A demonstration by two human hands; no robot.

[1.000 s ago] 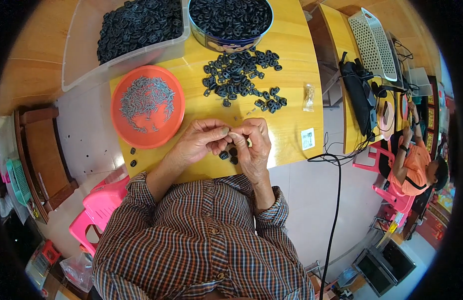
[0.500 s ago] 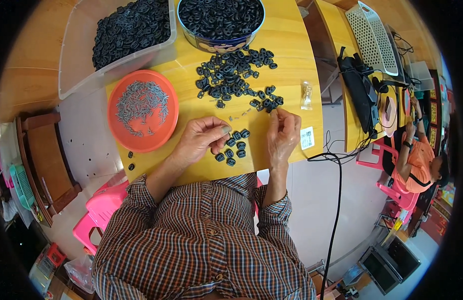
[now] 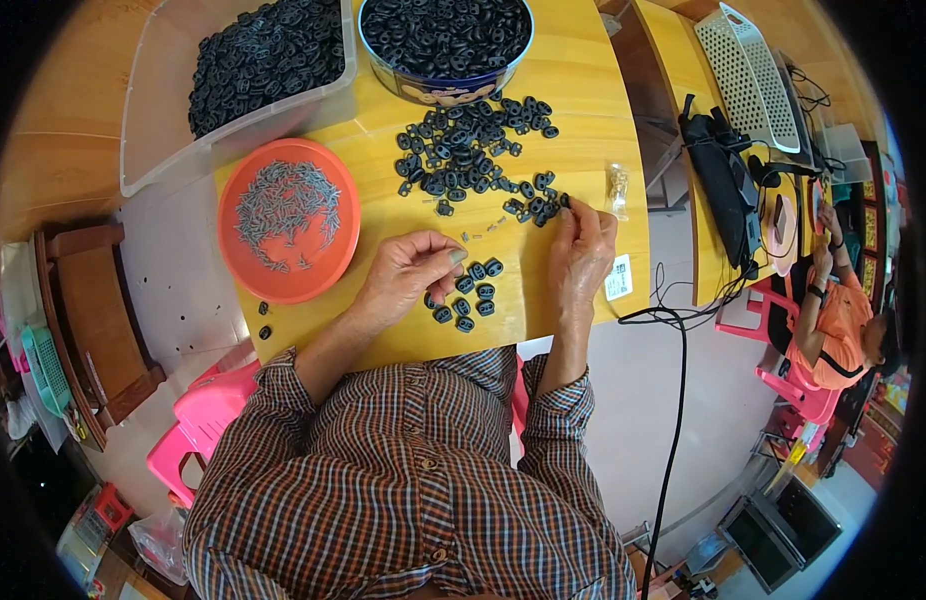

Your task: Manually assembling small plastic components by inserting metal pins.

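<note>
My left hand (image 3: 408,278) hovers over the near part of the yellow table, thumb and forefinger pinched; what sits between them, if anything, is too small to make out. Just beside it lies a small group of black two-hole cord locks (image 3: 465,285). My right hand (image 3: 583,255) is at the right end of a loose spread of black cord lock pieces (image 3: 463,150), its fingertips closed on one black piece (image 3: 565,200). Several tiny metal springs (image 3: 477,236) lie between the hands. More springs (image 3: 288,205) fill an orange plate (image 3: 335,270) on the left.
A clear plastic bin (image 3: 143,150) and a round tin (image 3: 433,92), both full of black pieces, stand at the back. A small clear packet (image 3: 618,190) and a white label (image 3: 619,278) lie at right. A black cable (image 3: 675,400) hangs nearby. Another person (image 3: 833,320) sits far right.
My right hand has shifted slightly right and away from me, to the edge of the black pieces. The left hand stays nearly in place, still pinched.
</note>
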